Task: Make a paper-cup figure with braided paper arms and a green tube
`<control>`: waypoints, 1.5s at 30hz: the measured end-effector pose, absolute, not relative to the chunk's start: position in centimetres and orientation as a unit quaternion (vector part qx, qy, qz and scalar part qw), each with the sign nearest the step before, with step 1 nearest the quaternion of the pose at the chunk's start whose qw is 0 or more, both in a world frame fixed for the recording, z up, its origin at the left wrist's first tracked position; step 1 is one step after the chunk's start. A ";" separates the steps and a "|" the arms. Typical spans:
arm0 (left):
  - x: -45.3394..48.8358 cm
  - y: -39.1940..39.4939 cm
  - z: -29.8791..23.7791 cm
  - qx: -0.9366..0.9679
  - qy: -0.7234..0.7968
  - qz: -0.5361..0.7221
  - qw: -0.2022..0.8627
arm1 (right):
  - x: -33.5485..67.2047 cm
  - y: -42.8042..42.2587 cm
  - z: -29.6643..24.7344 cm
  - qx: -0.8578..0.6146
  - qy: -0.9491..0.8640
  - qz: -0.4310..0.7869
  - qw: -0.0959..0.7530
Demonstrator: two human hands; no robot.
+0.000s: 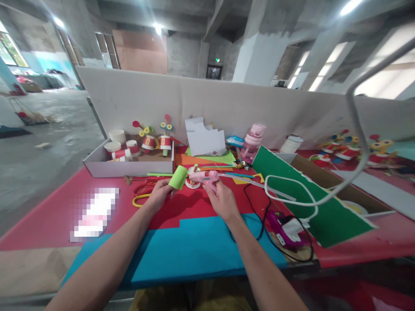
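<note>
My left hand [160, 193] has its fingers closed on the lower left edge of a light green paper tube [178, 177], which it holds tilted above the red table sheet. In my right hand [223, 198] is a pink glue gun [207, 178], gripped by its handle. The gun's nozzle points left, close to the tube's right end; whether they touch I cannot tell. Behind the nozzle stands a small white and red piece [193, 183], partly hidden. Under my left hand lies a yellow ring-shaped strip [140, 200].
A white box [129, 168] with paper cups and cup figures [165, 141] stands back left. On the right are a leaning green board [292, 194], a purple power block [282, 231], a black cord and a looping white cable [352, 112]. Blue sheet [194, 250] covers the front edge.
</note>
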State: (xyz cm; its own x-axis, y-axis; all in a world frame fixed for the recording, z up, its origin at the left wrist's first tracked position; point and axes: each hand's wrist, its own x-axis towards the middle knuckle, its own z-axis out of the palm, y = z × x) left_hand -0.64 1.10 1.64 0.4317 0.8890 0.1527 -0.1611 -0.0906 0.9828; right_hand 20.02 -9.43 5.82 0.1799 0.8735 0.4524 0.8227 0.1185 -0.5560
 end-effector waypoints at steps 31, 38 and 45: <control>-0.6 1.1 1.9 0.598 0.300 0.438 0.600 | 19.7 -10.0 6.1 -0.656 -0.651 0.046 0.379; -0.6 1.0 2.0 0.593 0.318 0.437 0.597 | 19.6 -10.3 6.2 -0.659 -0.656 0.050 0.365; -0.6 1.3 1.6 0.588 0.310 0.443 0.601 | 19.6 -10.4 6.3 -0.657 -0.657 0.051 0.366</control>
